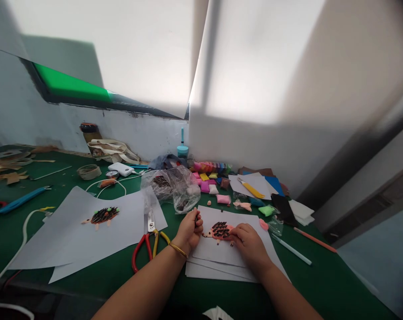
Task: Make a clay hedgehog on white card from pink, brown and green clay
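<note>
On a stack of white paper [221,266] lies a pink clay hedgehog [220,231], its back covered with rows of dark, seed-like pieces. My right hand [250,244] is at the hedgehog's rear end, fingertips pinched together and touching it. Whatever is between those fingertips is hidden. Just left of the hedgehog's snout, my left hand [190,229] is curled closed, and a bit of dark seed-like material shows between the fingers. A second hedgehog [103,216], with green and red dots on its dark spines, lies on white paper to the left.
Scissors with red and yellow handles [146,249] lie by my left forearm. Behind are a clear plastic bag [175,186], several coloured clay packets [223,200] and a yellow cutter [251,189]. A white pen [291,250] lies at right, a white cable [24,235] at left.
</note>
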### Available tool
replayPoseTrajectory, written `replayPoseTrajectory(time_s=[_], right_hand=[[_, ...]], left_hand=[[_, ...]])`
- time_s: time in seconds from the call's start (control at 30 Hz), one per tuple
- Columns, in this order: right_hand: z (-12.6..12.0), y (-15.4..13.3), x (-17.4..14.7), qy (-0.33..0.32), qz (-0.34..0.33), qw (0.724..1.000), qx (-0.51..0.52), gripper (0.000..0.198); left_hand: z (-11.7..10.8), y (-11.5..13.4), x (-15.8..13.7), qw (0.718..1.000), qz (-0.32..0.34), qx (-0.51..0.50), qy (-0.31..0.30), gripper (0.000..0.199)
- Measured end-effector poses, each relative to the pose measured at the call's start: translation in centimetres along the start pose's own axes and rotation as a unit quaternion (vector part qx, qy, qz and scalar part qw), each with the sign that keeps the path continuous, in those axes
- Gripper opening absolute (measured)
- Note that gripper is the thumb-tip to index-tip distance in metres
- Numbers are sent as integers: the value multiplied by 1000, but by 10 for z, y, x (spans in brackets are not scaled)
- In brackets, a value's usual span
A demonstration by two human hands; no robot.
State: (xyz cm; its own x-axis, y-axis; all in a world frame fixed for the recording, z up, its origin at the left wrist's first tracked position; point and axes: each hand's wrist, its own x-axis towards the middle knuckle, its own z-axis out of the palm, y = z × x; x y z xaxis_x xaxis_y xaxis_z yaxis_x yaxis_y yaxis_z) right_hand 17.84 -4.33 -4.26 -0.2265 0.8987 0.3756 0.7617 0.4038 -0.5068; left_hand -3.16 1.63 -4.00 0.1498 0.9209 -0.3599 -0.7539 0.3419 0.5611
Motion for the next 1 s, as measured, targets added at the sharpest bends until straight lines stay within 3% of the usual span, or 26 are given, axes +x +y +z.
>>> replayPoseTrajectory(time_s=[0.57, 1.0], right_hand=[[-7, -2, 8, -44, -77, 994, -65, 17], [-9, 2, 3, -49, -36, 998, -13, 17]], left_hand=[[-2, -1, 2, 1000, -6, 1, 1, 18], [-1, 1, 0, 1000, -5, -6, 3, 17]])
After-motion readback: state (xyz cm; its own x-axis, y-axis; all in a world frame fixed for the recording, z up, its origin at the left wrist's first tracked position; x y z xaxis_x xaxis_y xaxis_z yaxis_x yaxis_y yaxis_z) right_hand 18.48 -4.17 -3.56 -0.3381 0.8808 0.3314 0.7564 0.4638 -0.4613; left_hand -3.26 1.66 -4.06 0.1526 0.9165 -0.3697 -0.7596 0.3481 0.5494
